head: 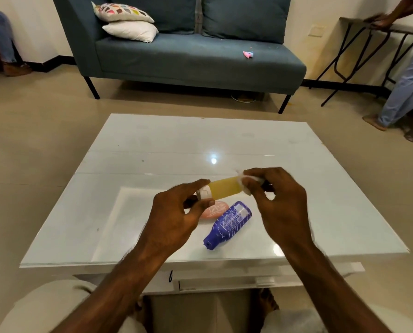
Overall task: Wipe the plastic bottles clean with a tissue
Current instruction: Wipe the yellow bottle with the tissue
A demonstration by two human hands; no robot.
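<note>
**Yellow bottle mid-wipe, two bottles pending**

Yellow bottle [224,188] is held in the air above the white table [152,152], long axis roughly horizontal, tilted slightly up toward the right. Its white cap [204,192] points left.

Cap end is pinched by the left hand [176,219], thumb and fingertips closed around it. Base end is gripped by the right hand [280,200], fingers curled shut over a white tissue [245,182] pressed against the bottle.

Wipe is judged in progress at the base end; the middle of the body is exposed, and its cleanliness cannot be told.

Blue bottle [228,224] lies flat on the table directly below the yellow bottle, nozzle pointed toward the near edge, base away. Pink bottle [214,210] lies just beside it, partly hidden by the left hand. Neither is being handled, so both are presumed left to do.
</note>
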